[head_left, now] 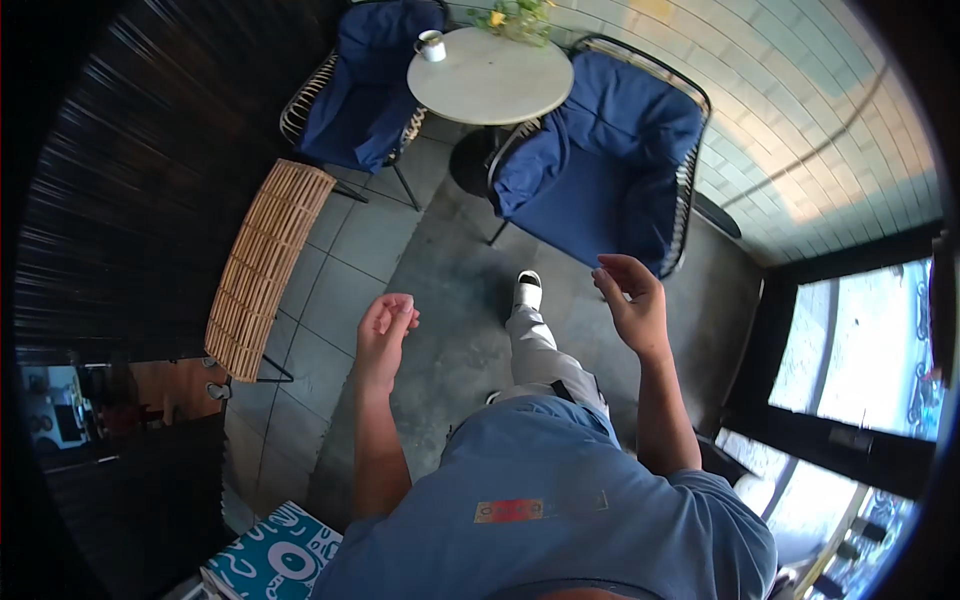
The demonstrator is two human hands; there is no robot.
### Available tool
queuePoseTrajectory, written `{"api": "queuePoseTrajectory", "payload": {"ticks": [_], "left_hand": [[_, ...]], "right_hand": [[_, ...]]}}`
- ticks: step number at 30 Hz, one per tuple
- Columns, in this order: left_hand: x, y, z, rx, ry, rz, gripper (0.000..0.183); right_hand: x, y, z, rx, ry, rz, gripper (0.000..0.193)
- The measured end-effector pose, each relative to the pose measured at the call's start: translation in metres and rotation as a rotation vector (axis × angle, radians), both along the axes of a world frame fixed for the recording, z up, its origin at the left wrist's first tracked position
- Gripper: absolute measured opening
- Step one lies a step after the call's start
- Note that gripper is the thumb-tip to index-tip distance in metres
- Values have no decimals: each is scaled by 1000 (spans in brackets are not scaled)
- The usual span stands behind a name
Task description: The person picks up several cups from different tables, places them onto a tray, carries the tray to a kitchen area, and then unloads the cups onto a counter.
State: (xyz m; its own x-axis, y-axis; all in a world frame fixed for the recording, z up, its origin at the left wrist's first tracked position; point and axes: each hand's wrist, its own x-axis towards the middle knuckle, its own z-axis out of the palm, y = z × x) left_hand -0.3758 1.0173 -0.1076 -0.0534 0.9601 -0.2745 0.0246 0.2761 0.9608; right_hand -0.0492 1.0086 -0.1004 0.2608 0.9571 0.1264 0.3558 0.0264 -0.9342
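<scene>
My left hand (pixel 383 335) is raised above the tiled floor, its fingers loosely curled and a little apart, with nothing visible in it. On the other side, my right hand (pixel 635 302) is held up with a gap between thumb and bent fingers; it is empty too. Beyond the right hand, nearest to it in the picture, stands a blue cushioned armchair (pixel 610 150). A woven rattan bench (pixel 268 265) lies to the left of my left hand. Neither hand touches any furniture.
A round table (pixel 490 85) ahead bears a white mug (pixel 431 46) and yellow flowers (pixel 510 18). Another blue chair (pixel 360 90) stands left of it. A teal patterned box-like object (pixel 280 550) sits at lower left. Dark-framed windows (pixel 850 340) are at right, a tiled wall (pixel 780 90) behind.
</scene>
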Motion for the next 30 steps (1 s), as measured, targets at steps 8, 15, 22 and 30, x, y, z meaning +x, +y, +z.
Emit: {"api": "queuePoseTrajectory", "payload": {"ticks": [8, 15, 22, 30], "left_hand": [[10, 143, 8, -71, 105, 132, 23], [10, 283, 15, -35, 149, 67, 25], [-21, 452, -35, -60, 105, -112, 25], [-57, 681, -113, -163, 191, -292, 28]], "right_hand": [[4, 231, -35, -18, 90, 141, 26], [-3, 417, -52, -69, -32, 202, 31], [-40, 560, -102, -204, -166, 206, 42], [-110, 708, -191, -314, -240, 143, 53]]}}
